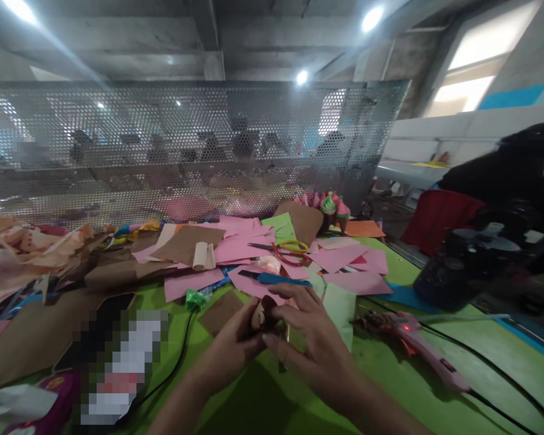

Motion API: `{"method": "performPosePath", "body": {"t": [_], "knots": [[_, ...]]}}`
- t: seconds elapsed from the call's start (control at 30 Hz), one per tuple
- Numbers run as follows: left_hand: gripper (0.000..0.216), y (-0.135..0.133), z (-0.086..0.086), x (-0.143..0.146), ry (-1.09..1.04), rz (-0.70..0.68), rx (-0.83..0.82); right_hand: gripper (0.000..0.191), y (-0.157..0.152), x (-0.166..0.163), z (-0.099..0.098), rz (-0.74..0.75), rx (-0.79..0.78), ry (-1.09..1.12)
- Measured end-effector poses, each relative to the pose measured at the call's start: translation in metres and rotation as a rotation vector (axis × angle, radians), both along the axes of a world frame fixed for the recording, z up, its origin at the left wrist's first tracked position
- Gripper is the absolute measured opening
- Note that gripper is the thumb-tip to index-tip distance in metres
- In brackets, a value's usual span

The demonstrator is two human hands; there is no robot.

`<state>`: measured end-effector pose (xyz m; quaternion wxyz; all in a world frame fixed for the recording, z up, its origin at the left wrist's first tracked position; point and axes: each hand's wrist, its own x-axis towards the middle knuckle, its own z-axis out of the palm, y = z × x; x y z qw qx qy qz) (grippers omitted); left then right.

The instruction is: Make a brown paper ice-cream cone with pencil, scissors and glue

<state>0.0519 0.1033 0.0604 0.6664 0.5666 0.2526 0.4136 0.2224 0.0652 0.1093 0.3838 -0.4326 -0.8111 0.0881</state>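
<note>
Near the front middle of the green table, my left hand [238,344] is closed round a small brown rolled piece [263,311] of sheet material, its open end facing up. My right hand [310,338] curls in from the other side, its fingertips pressing on the same roll. A narrow shiny thing shows below the right fingers, too blurred to name. Just beyond the hands lie a blue-handled tool [283,280], scissors [294,252] with red and yellow handles, and a flat brown square [222,312]. A pink glue gun [428,347] with a red light rests to the right.
Pink sheets [236,246] and brown sheets [185,243] pile across the back, by small ice-cream-cone crafts [334,210]. A perforated metal screen [185,151] stands behind. At left lie a dark phone [95,332] and a black cable [181,362]. A dark-clothed person [517,163] is at right.
</note>
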Motion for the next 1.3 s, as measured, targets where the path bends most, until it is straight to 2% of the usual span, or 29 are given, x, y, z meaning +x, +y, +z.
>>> {"method": "performPosePath", "body": {"t": [0.1,0.23,0.37,0.5,0.63,0.87,0.93,1.1,1.3], "knots": [[0.043,0.003,0.001,-0.001,0.039,0.021,0.055,0.02,0.001,0.004,-0.001,-0.008,0.075,0.094],[0.037,0.003,0.002,-0.002,0.011,-0.006,0.09,0.026,0.002,0.004,-0.002,-0.004,0.165,0.027],[0.043,0.001,0.001,-0.001,-0.022,0.018,0.021,0.026,0.002,0.001,-0.002,-0.009,0.144,-0.049],[0.049,-0.001,0.0,0.0,-0.028,0.01,0.003,0.02,0.001,-0.002,-0.001,0.009,0.091,-0.045],[0.051,-0.002,0.002,-0.001,-0.042,-0.013,0.009,0.021,-0.002,-0.006,-0.001,0.036,0.11,-0.017],[0.034,0.002,0.0,-0.002,-0.055,-0.047,0.078,0.031,0.0,-0.001,0.001,0.015,0.124,-0.025],[0.036,0.002,0.0,-0.002,-0.062,-0.056,0.071,0.032,0.001,0.0,0.001,-0.012,0.135,-0.049],[0.042,-0.002,0.005,0.0,-0.012,0.039,0.026,0.018,-0.004,-0.004,0.002,-0.037,0.084,-0.122],[0.038,-0.003,0.007,0.002,-0.08,-0.001,-0.003,0.009,-0.006,-0.006,0.001,-0.039,0.146,-0.1]]}}
